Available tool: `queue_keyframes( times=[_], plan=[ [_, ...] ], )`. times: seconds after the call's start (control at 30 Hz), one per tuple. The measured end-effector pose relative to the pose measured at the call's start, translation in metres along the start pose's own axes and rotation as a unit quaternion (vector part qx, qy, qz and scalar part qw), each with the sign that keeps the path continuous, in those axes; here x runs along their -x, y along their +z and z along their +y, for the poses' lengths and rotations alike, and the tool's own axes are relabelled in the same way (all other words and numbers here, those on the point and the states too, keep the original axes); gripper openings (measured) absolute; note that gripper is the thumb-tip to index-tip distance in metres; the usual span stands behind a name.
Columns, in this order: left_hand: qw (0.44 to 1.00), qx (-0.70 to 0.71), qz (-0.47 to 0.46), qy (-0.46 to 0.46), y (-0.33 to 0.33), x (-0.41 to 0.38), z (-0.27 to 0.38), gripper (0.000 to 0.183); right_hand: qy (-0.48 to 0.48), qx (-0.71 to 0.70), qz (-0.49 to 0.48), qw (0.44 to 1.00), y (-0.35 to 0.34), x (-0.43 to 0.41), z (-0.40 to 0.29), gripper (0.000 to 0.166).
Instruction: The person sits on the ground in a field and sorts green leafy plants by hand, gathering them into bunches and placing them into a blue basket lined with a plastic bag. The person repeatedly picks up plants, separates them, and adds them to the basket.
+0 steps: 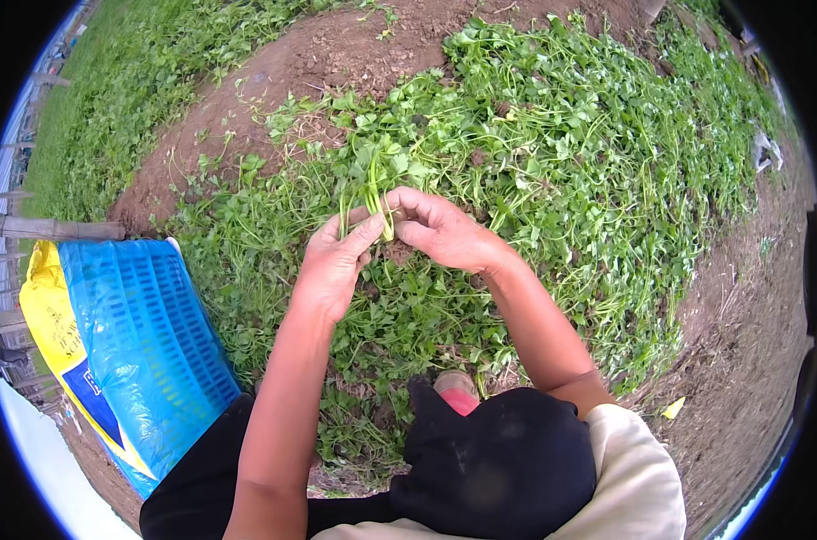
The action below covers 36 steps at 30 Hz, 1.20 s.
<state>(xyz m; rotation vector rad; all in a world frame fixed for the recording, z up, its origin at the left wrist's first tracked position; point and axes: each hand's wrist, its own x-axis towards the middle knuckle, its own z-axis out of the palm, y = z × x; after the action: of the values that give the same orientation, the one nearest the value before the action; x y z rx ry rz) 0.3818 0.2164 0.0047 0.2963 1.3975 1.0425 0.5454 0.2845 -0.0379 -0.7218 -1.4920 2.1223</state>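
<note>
A small leafy green plant (pixel 375 177), celery-like with pale stems, is held upright between my two hands, its leaves pointing away from me. My left hand (pixel 340 253) pinches the stems between thumb and fingers. Just to the right, my right hand (pixel 439 229) has its thumb and fingertips close together at the pale stem base; whether they grip it is hard to tell. Below and around both hands lie many similar green plants (pixel 570 135) in a loose layer over the soil. A clump of brown soil (pixel 396 251) shows just under the fingers.
At the left stands a slatted crate covered with blue plastic (pixel 145 324), beside a yellow printed sack (pixel 47 304). A wooden or bamboo pole (pixel 57 228) lies behind them. Bare soil (pixel 327 54) borders the plants. My shoe (pixel 457 388) is among the greens near my knee.
</note>
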Motion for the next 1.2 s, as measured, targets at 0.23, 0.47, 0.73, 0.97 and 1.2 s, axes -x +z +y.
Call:
queue_keyframes(
  times=[0.23, 0.47, 0.73, 0.97, 1.2],
  plan=[
    [0.998, -0.015, 0.059, -0.004, -0.012, 0.013, -0.026, 0.033, 0.066, -0.171, 0.047, 0.982, 0.056, 0.025, 0.026, 0.04],
    [0.989, -0.073, 0.131, 0.018, -0.017, 0.031, -0.037, 0.025, 0.068, -0.128, 0.105, 0.984, 0.089, 0.024, 0.052, 0.039],
    [0.99, 0.042, 0.117, 0.068, -0.019, 0.046, -0.032, 0.021, 0.015, 0.027, 0.127, 0.991, 0.113, 0.039, 0.052, 0.035],
    [0.994, 0.092, 0.063, -0.006, -0.117, 0.035, 0.036, 0.032, -0.025, 0.352, -0.081, 0.932, 0.123, 0.1, 0.077, 0.009],
    [0.984, 0.077, -0.101, -0.126, -0.065, 0.041, -0.02, 0.022, -0.068, 0.675, 0.062, 0.732, 0.048, 0.101, 0.044, 0.059]
  ],
)
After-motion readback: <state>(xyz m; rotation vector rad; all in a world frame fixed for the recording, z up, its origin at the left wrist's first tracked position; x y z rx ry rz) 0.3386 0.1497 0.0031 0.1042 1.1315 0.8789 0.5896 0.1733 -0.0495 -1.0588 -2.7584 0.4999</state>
